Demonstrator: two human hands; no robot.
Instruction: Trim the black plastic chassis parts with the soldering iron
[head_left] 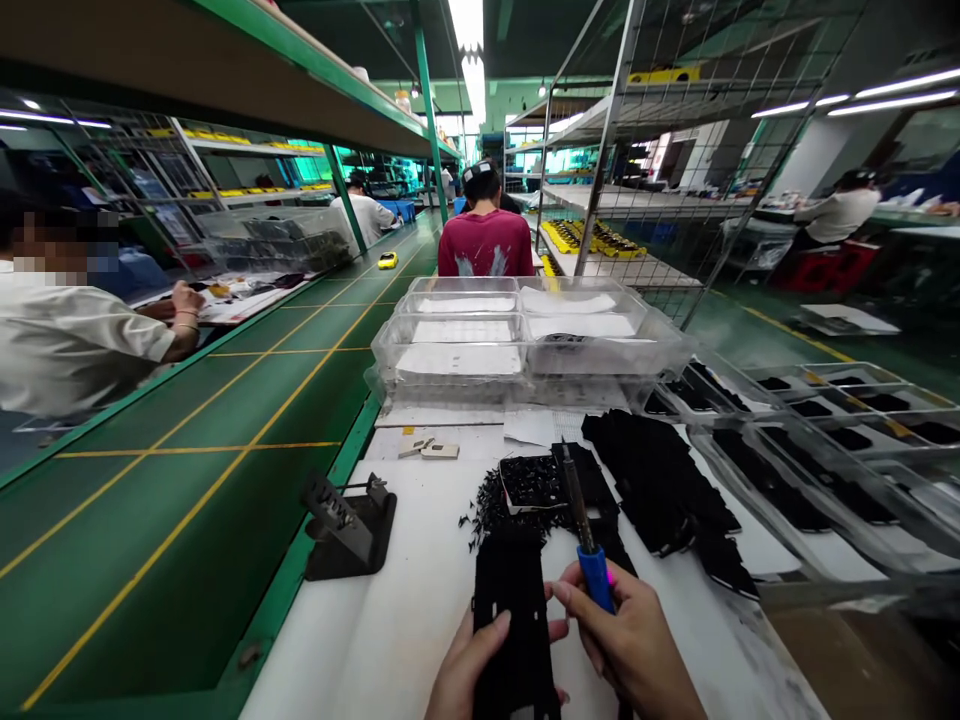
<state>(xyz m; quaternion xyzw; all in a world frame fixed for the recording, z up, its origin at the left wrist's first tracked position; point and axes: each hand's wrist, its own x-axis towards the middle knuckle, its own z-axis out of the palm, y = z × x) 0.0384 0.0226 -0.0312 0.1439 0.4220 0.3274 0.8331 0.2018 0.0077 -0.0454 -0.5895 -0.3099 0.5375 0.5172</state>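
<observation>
My left hand (pixel 480 650) is closed around a flat black panel (pixel 514 600) with small pale slots, its thumb lying on the upper face. In my right hand (pixel 626 625) is a soldering iron (pixel 592 565) with a blue handle, its metal tip pointing up and away from me. The right fingertips are close to the panel's right edge; whether they touch it, I cannot tell. Just beyond the panel, small black pieces (pixel 487 505) lie heaped around and inside a shallow box (pixel 532 485). More black panels (pixel 652 480) are piled to the right.
A soldering iron stand (pixel 349 525) is at the bench's left. Clear plastic trays (pixel 450 375) are stacked at the back, and others (pixel 847 560) holding black parts stand right. A green conveyor (pixel 247 480) carrying a yellow toy car (pixel 387 260) runs along the left. Co-workers sit ahead and left.
</observation>
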